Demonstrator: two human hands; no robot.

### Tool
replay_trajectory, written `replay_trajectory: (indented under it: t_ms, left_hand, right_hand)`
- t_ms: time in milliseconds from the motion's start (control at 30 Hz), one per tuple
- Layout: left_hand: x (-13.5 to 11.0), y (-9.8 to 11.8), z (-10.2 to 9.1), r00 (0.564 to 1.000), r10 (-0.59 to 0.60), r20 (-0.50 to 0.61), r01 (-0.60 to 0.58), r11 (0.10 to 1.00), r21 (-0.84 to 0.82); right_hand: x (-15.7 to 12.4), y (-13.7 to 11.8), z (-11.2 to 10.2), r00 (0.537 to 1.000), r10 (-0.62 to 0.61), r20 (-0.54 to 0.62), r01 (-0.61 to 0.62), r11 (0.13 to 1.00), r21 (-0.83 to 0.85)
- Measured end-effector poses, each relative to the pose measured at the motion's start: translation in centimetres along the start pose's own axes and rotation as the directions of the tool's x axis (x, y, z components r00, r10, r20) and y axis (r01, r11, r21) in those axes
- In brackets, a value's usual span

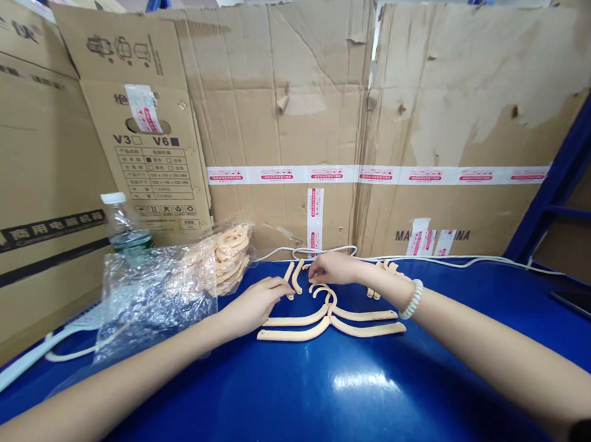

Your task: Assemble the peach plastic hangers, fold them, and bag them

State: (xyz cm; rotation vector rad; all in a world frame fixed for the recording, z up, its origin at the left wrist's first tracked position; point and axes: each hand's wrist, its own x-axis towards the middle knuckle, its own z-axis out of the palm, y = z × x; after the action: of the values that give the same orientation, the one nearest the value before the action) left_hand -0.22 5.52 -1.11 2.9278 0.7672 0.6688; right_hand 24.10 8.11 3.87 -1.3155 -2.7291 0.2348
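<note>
Two beige folding hangers with curved hooks lie on the blue table, a rear hanger (pixel 360 314) and a front hanger (pixel 298 334), their arms spread. My left hand (pixel 254 310) is left of the hooks, fingers stretched forward and close together. Its fingertips are beside the near end of a beige hanger arm (pixel 289 274). Behind the hooks, my right hand (pixel 340 269) has its fingers bent in a pinch at a small beige hanger piece, mostly covered by the fingers. Another curved hanger arm (pixel 298 278) lies between the hands. A beaded bracelet (pixel 413 299) circles my right wrist.
More beige hanger parts (pixel 376 293) lie behind my right forearm. At left are a clear plastic bag (pixel 155 306) with beige pieces (pixel 230 257), a bottle (pixel 125 227) and a pale long-handled item (pixel 21 367). A white cable (pixel 463 262) runs along cardboard sheets (pixel 292 114). A dark phone-like slab (pixel 583 307) lies right.
</note>
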Motion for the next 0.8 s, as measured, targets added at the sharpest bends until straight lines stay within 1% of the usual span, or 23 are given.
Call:
replay_trajectory:
  t_ms: [100, 233, 333, 400, 500, 567, 600, 633, 700, 733, 800]
  left_hand:
    - [0.0, 0.1, 0.0, 1.000, -0.017, -0.020, 0.016, 1.000, -0.008]
    - [-0.1, -0.1, 0.1, 0.997, -0.049, -0.064, 0.047, 0.998, -0.040]
    - [-0.2, -0.1, 0.1, 0.990, -0.072, -0.125, 0.061, 0.994, -0.087]
    - [-0.2, 0.2, 0.0, 0.976, -0.098, -0.196, 0.073, 0.989, -0.131]
    - [-0.1, 2.0, -0.4, 0.934, -0.160, -0.321, 0.092, 0.972, -0.215]
    - [0.0, 3.9, -0.7, 0.910, -0.199, -0.364, 0.094, 0.954, -0.286]
    - [0.1, 5.0, -0.8, 0.907, -0.208, -0.366, 0.088, 0.943, -0.320]
    - [0.1, 6.0, -0.8, 0.908, -0.222, -0.355, 0.082, 0.926, -0.369]
    - [0.0, 7.8, -0.7, 0.905, -0.297, -0.303, 0.066, 0.804, -0.590]
    - [-0.1, 8.4, -0.5, 0.903, -0.341, -0.263, 0.081, 0.734, -0.675]
    - [-0.4, 9.2, 0.0, 0.893, -0.420, -0.162, 0.131, 0.587, -0.799]
  right_hand:
    - [0.3, 0.3, 0.2, 1.000, 0.008, 0.004, -0.008, 0.998, 0.054]
    - [-0.2, 0.7, 0.4, 0.993, 0.050, -0.103, -0.028, 0.978, 0.207]
    - [-1.5, 0.5, 0.3, 0.976, 0.107, -0.188, -0.030, 0.928, 0.372]
    - [-2.9, -0.1, 0.3, 0.963, 0.150, -0.222, -0.023, 0.873, 0.486]
    - [-5.6, -1.5, 0.5, 0.946, 0.207, -0.249, -0.007, 0.782, 0.624]
    - [-7.5, -2.6, 0.9, 0.931, 0.252, -0.265, 0.005, 0.716, 0.698]
    - [-8.4, -3.2, 1.3, 0.920, 0.282, -0.271, 0.015, 0.668, 0.744]
    - [-9.2, -3.8, 1.7, 0.904, 0.328, -0.274, 0.034, 0.584, 0.811]
    - [-10.5, -5.0, 2.6, 0.874, 0.406, -0.267, 0.071, 0.437, 0.897]
    - [-11.0, -5.5, 3.1, 0.860, 0.438, -0.260, 0.084, 0.382, 0.920]
    - [-11.4, -6.5, 4.1, 0.842, 0.477, -0.250, 0.101, 0.316, 0.943]
